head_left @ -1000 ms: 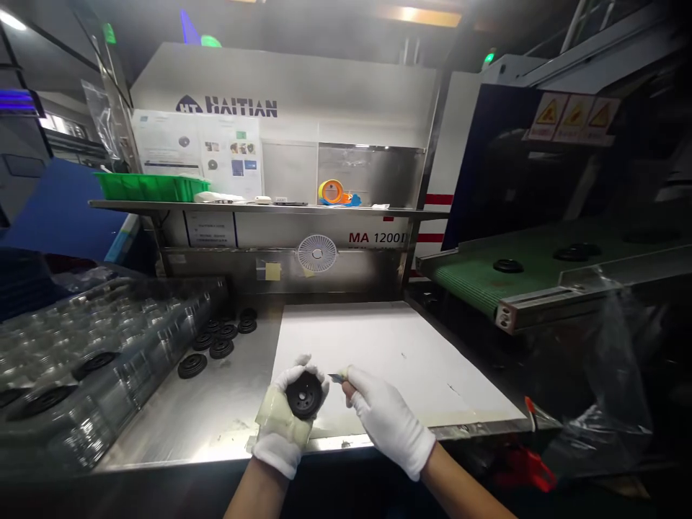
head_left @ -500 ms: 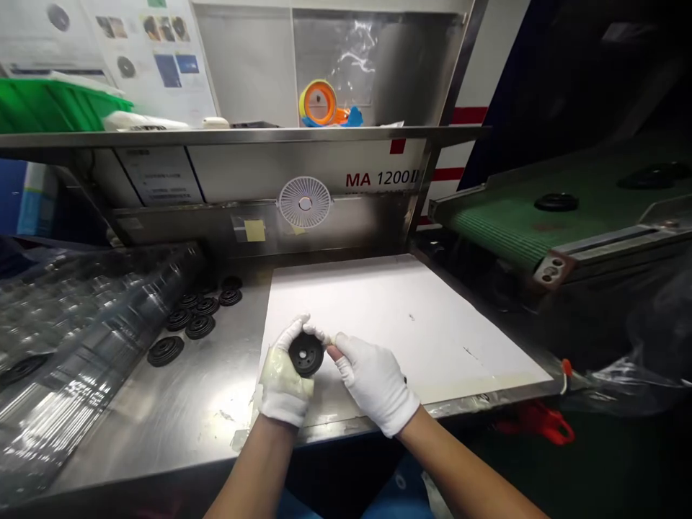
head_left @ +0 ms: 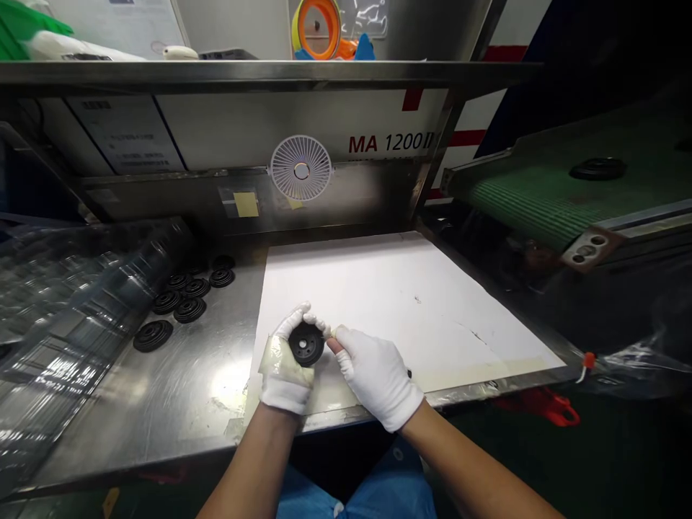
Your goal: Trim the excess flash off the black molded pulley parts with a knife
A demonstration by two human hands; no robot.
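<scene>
Black molded pulley point(head_left: 305, 344) sits clenched in gloved left hand point(head_left: 285, 375); gloved right hand point(head_left: 375, 376) pinches a small, partly hidden item point(head_left: 334, 331) at its rim, above white sheet point(head_left: 411, 303).

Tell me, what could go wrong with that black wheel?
The black wheel sits in the left hand, held only by gloved fingers. It might slip, land on the white sheet and perhaps roll off the front edge. The right fingers seem to pinch something too small to make out. If it's sharp, it could poke the left glove, because the hands are so close together.
</scene>
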